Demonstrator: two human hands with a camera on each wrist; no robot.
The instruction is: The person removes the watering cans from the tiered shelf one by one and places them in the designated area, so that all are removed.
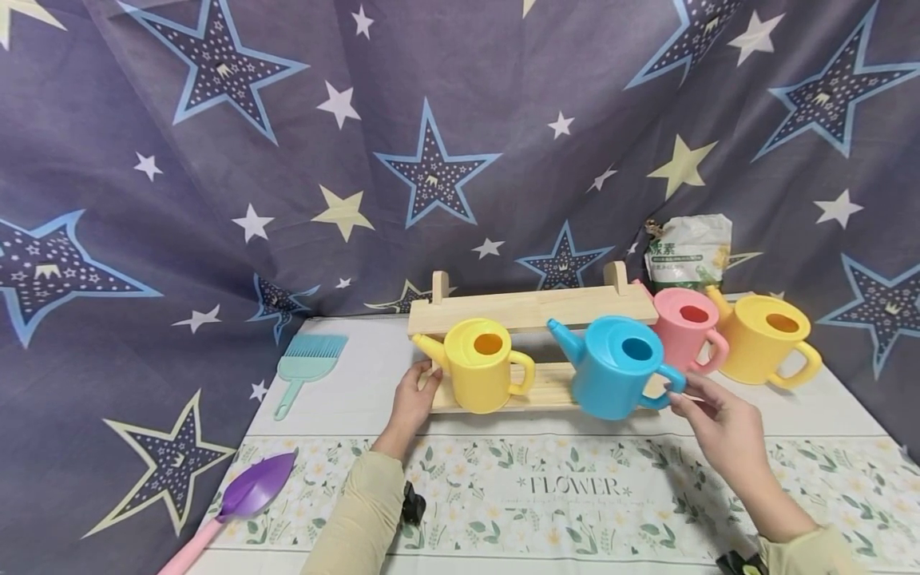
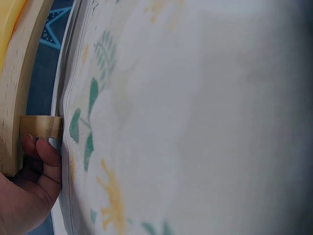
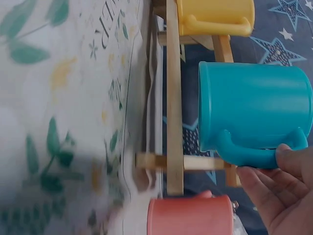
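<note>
A small two-tier wooden shelf [image 1: 532, 310] stands on the table. My left hand [image 1: 415, 399] grips the left end of its lower board, fingers curled by the wooden foot [image 2: 41, 126] in the left wrist view. A yellow watering can [image 1: 477, 367] rests on the left part of that board, spout to the left. With thumb and fingers, my right hand [image 1: 726, 427] pinches the handle of a blue watering can [image 1: 614, 379]. Its base [image 3: 204, 107] shows a gap to the board in the right wrist view.
Right of the shelf stand a pink watering can [image 1: 679, 319] and a second yellow watering can [image 1: 762, 339], with a white bag [image 1: 690, 251] behind. At left lie a teal brush [image 1: 309, 363] and a purple trowel [image 1: 259, 485]. A star-patterned curtain [image 1: 503, 184] hangs behind the table.
</note>
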